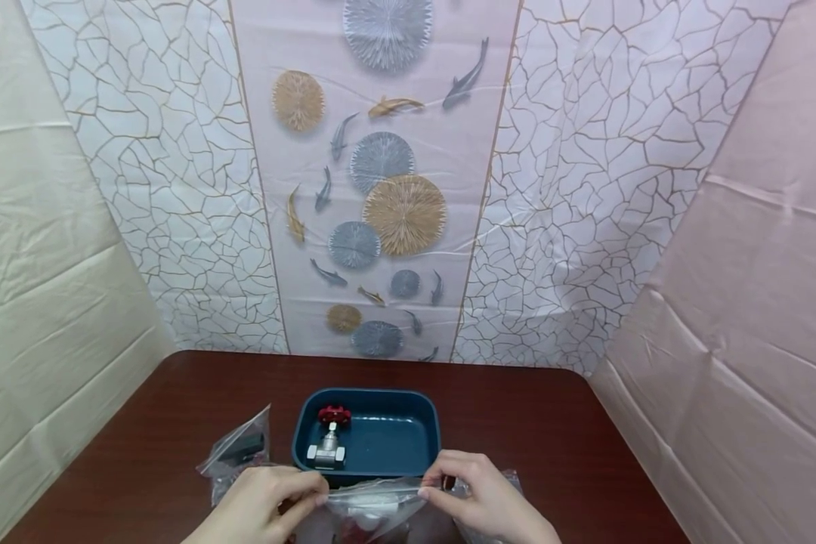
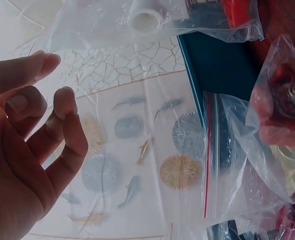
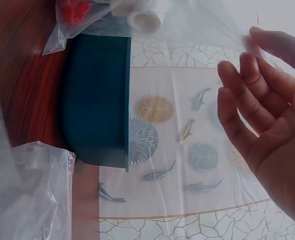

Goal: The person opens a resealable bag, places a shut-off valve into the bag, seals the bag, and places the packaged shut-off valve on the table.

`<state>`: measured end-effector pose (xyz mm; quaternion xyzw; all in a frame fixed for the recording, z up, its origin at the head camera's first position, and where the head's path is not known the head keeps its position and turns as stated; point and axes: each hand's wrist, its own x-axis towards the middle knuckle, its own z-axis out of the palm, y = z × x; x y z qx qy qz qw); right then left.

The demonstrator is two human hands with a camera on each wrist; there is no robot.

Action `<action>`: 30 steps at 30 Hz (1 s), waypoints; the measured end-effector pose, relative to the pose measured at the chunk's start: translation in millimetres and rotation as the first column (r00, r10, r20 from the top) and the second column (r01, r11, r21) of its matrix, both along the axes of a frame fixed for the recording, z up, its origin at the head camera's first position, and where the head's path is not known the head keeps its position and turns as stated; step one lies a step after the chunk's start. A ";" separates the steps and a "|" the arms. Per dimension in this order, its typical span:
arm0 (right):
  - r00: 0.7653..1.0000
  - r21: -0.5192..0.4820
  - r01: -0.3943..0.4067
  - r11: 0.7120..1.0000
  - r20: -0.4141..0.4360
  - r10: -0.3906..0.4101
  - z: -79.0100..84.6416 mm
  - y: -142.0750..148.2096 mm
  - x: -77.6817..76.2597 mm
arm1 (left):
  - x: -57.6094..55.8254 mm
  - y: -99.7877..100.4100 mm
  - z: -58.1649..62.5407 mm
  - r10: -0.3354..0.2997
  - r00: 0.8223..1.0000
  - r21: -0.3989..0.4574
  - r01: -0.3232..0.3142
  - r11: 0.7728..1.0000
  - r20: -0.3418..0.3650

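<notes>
My left hand (image 1: pixel 267 500) and right hand (image 1: pixel 479 493) each pinch one end of the top edge of a clear zip bag (image 1: pixel 372 502), which stretches between them in front of the blue tray (image 1: pixel 397 446). Inside the bag are a white plastic pipe fitting (image 3: pixel 145 22) with a round opening and something red (image 2: pixel 236 12). In both wrist views the thumb and forefinger meet at the bag's edge, with the other fingers loosely bent. A metal valve (image 1: pixel 327 450) with a red handwheel lies at the left end of the tray.
Left of the tray lies a clear bag (image 1: pixel 239 446) with a dark item in it. Another clear bag (image 2: pixel 237 150), with a red-wheeled brass valve (image 2: pixel 290 107), shows in the left wrist view. More bagging (image 3: pixel 42 185) lies at the right. The brown table (image 1: pixel 517 423) meets patterned cloth walls.
</notes>
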<state>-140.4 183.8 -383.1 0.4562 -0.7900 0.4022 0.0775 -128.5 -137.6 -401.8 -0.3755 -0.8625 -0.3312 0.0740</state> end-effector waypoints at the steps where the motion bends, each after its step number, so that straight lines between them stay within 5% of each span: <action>1: 1.000 -0.003 -0.002 1.000 0.006 0.002 -2.5 0.6 -1.3 | -0.1 -0.8 0.0 0.005 1.000 -0.004 -0.005 1.000 -0.003; 9: 0.999 0.004 0.024 1.000 0.024 -0.025 -28.9 7.7 -15.6 | -1.1 -4.1 -0.9 0.027 1.000 -0.016 -0.027 0.999 0.009; 23: 0.999 0.014 0.053 0.999 0.004 -0.053 -31.8 8.6 -15.3 | -2.7 -4.3 -5.6 -0.006 0.999 0.025 0.007 1.000 -0.036; 30: 0.996 0.013 0.082 0.997 -0.030 -0.082 -34.5 9.9 -14.9 | -3.6 -4.1 -6.5 -0.013 1.000 0.030 0.013 0.999 0.009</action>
